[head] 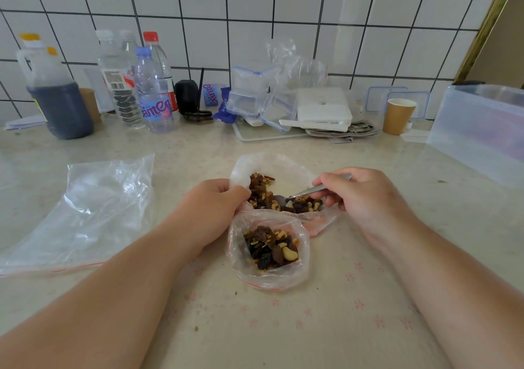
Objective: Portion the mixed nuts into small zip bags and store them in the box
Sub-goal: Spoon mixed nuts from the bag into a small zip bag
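A large clear bag [286, 167] lies open on the counter with mixed nuts [265, 194] spread inside it. My left hand [215, 201] grips the left edge of that bag. My right hand [360, 195] holds a metal spoon [310, 191] whose tip is down among the nuts. Just in front stands a small zip bag [297, 272] with a red seal line, open at the top and holding a portion of nuts [270, 248]. A translucent plastic box [479, 130] stands at the right edge of the counter.
Empty clear zip bags [85, 212] lie flat at the left. Along the tiled wall stand a dark sauce jug [59, 104], several water bottles [153, 93], stacked clip-lid containers [255, 96], a white device [323, 107] and a paper cup [397, 116].
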Demonstrator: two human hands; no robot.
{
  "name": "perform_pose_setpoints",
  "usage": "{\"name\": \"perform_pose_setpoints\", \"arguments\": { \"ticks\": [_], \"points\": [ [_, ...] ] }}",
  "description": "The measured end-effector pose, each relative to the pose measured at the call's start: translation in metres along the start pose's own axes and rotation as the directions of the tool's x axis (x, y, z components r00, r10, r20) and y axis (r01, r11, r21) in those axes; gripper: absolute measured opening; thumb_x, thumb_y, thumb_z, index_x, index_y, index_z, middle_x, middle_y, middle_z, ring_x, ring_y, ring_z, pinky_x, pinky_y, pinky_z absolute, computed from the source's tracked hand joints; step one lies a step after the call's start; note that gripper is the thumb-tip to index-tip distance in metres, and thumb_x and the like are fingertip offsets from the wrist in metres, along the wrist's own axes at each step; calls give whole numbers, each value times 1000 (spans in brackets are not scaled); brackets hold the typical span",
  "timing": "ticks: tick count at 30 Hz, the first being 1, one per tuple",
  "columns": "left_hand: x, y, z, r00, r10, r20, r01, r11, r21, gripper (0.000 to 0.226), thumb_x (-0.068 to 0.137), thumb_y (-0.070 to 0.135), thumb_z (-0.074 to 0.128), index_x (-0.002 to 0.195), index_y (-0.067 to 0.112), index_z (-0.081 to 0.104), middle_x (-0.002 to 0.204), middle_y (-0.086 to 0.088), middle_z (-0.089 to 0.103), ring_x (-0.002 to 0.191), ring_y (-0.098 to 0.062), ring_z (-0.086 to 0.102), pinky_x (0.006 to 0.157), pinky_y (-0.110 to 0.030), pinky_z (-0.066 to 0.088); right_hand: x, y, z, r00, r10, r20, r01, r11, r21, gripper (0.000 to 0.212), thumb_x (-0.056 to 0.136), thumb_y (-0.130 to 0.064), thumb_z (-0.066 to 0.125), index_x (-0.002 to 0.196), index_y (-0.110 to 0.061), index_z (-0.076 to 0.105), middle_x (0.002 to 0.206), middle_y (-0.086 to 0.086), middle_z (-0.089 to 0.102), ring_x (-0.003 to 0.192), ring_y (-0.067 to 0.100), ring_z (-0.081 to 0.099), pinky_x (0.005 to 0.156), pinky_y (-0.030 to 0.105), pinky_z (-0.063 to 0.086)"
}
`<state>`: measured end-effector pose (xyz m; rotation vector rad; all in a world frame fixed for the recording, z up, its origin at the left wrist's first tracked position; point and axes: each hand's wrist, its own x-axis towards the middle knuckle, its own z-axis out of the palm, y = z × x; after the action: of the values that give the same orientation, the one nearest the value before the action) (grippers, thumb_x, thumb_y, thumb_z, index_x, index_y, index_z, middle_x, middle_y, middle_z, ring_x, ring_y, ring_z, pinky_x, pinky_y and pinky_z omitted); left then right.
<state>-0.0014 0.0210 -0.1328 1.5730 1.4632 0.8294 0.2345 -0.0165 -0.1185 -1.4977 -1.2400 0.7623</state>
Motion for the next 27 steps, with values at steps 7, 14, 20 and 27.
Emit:
{"name": "perform_pose_setpoints", "arguments": {
  "ticks": [7, 14, 20, 27],
  "points": [
    [0, 0, 0, 1000, 2, -14, -2, 1000, 13, 36, 90, 48, 60, 65, 22, 64, 58, 5, 61, 59, -16, 56, 67, -35, 45, 4, -3, -3, 971, 241, 0, -234, 940, 248, 17, 93, -15, 61, 83, -11, 75, 76, 6, 77, 52, 5, 57, 49, 21, 35],
    [-1, 1, 0, 1000, -15, -9, 16, 1000, 2, 37, 91, 47, 61, 64, 21, 64, 56, 5, 61, 56, -15, 56, 66, -34, 46, 5, -8, -12, 939, 337, 66, -332, 846, 417, 20, 95, -16, 58, 83, -10, 72, 70, 5, 75, 48, 6, 56, 47, 18, 33],
    [-2, 2, 0, 1000, -17, -8, 17, 1000, -9, 39, 93, 43, 61, 58, 26, 59, 55, 5, 58, 53, -14, 53, 65, -33, 44, -3, -22, -26, 950, 277, 144, -312, 824, 473, 29, 94, -13, 56, 70, -9, 73, 64, 8, 69, 49, 10, 53, 45, 19, 34],
    [-4, 4, 0, 1000, -29, 8, 28, 1000, 5, 47, 95, 42, 60, 50, 28, 57, 49, 9, 55, 44, -8, 49, 61, -31, 43, -17, -31, -27, 978, -73, 198, 18, 964, 265, 26, 92, -11, 61, 72, -11, 78, 74, 16, 74, 64, 20, 57, 64, 32, 40]
  ]
}}
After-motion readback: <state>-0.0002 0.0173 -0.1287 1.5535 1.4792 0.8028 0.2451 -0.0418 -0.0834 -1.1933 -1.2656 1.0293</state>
